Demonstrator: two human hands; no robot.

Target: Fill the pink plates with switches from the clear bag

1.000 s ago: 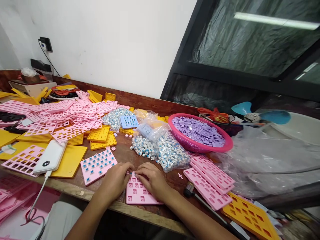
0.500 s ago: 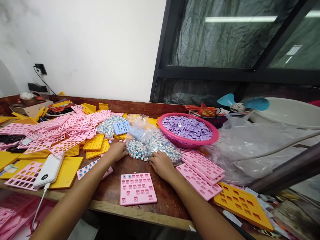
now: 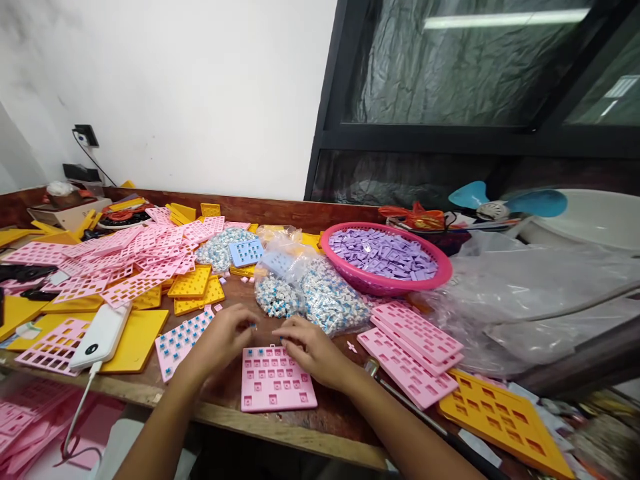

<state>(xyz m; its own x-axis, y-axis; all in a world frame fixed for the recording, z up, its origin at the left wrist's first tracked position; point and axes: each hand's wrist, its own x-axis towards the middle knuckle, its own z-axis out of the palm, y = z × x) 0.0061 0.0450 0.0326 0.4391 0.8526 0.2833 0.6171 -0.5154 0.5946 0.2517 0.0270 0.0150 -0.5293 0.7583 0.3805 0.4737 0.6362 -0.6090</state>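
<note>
A pink keypad plate [image 3: 279, 388] lies flat near the table's front edge, with two blue-and-white key switches [image 3: 255, 352] seated at its top left. Over its upper left, my left hand [image 3: 227, 337] is closed in a pinch on a small pale-blue piece, apparently a key switch. My right hand [image 3: 309, 347] hovers at the plate's top edge, thumb and fingers closed on a small blue piece, also like a key switch. Behind both hands lie a clear bag of key switches [image 3: 333, 300] and a loose heap [image 3: 277, 297] of them at its mouth.
A pink plate filled with switches [image 3: 183, 340] lies left, near a white power bank [image 3: 103, 337] and piled pink grid frames [image 3: 130, 257]. A pink basket of purple keycaps [image 3: 385, 257] stands behind. Stacked pink plates [image 3: 415, 353], a yellow plate [image 3: 505, 417] and a metal-headed tool [image 3: 373, 367] lie right.
Both hands have drawn back from the switch heap toward the pink keypad plate, now pinching small pieces. The view has shifted slightly, and the switch-filled plate at left shows more fully.
</note>
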